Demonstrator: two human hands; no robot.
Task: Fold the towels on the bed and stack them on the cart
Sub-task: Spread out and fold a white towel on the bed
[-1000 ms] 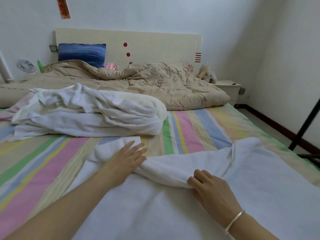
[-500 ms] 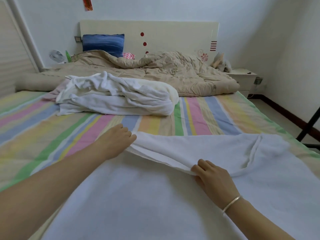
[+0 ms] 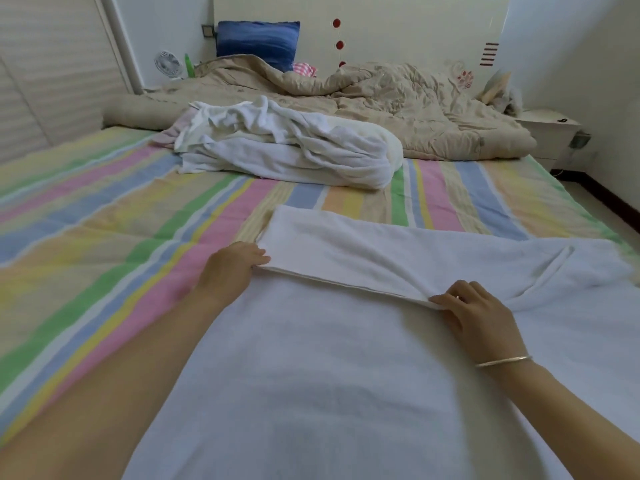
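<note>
A large white towel [image 3: 346,368] lies spread on the striped bed [image 3: 104,244] in front of me, its far part folded back toward me into a flap [image 3: 363,251]. My left hand [image 3: 230,268] pinches the flap's left corner. My right hand [image 3: 474,313] pinches the flap's near edge further right; a thin bangle circles that wrist. A heap of crumpled white towels [image 3: 287,147] lies further up the bed. The cart is out of view.
A beige quilt [image 3: 398,102] is bunched at the head of the bed under a cream headboard [image 3: 398,26], with a blue pillow [image 3: 258,41] and a small fan [image 3: 168,64]. A white nightstand [image 3: 550,128] stands at right. A wall runs along the left.
My left hand went from lying flat on the flap to pinching its left corner and pulling it left. The fold now lies flatter and straighter. My view turned left and down.
</note>
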